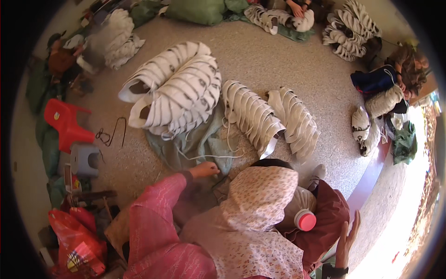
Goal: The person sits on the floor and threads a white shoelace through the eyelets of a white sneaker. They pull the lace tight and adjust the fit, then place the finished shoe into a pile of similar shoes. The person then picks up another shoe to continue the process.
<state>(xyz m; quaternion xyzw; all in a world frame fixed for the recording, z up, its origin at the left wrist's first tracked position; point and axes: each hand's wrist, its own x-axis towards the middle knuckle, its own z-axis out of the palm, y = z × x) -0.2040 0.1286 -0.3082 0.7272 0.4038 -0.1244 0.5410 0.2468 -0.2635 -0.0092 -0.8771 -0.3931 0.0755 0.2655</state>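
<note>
My right hand [346, 239] comes in at the lower right edge, with a dark band at its wrist. Its fingers are stretched out and nothing shows in them. Nearest to it is a maroon garment [327, 216], beside a clear plastic bottle with a red cap [305, 220]. My left hand is out of the picture. Just in front, a person in a flowered head covering [260, 197] and pink sleeves fills the lower middle. That person's hand [204, 169] is by a white cord, over a green cloth [186, 146] on the floor.
White strips nested like shoe uppers form a large bundle [179, 88] and two smaller rows [253, 116] on the floor. At left stand a red chair [67, 123], a grey stool [84, 159] and a red bag [79, 242]. Other people work along the left, far and right edges.
</note>
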